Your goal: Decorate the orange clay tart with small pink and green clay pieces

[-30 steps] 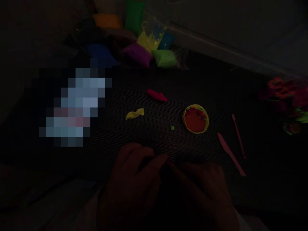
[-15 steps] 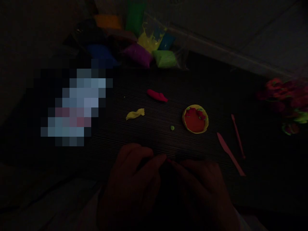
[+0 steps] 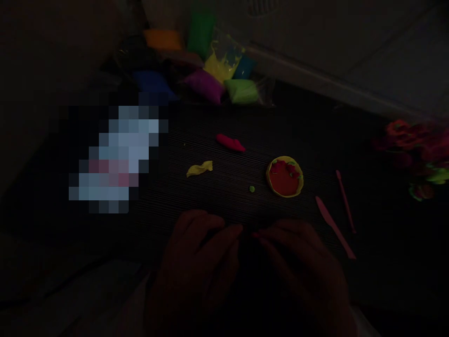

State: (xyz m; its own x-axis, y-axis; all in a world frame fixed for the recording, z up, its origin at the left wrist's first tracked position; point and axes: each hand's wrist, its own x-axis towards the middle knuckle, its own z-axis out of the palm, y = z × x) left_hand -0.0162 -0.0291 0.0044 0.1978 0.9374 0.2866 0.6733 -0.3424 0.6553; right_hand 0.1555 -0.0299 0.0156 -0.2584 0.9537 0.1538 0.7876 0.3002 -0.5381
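Dark tabletop, dish of red bits, seemingly flowers

Pixelated patch: coarse blocks cover the bright area to your left; any lettering there is beyond reading.
Coloured bags: you can make out no brand or label on the packs in the dim light.
Yellow-rimmed dish: nothing legible to you.
Pink knife-shaped tool: no mark or number you can read.
Wall: no readable sign faces you.
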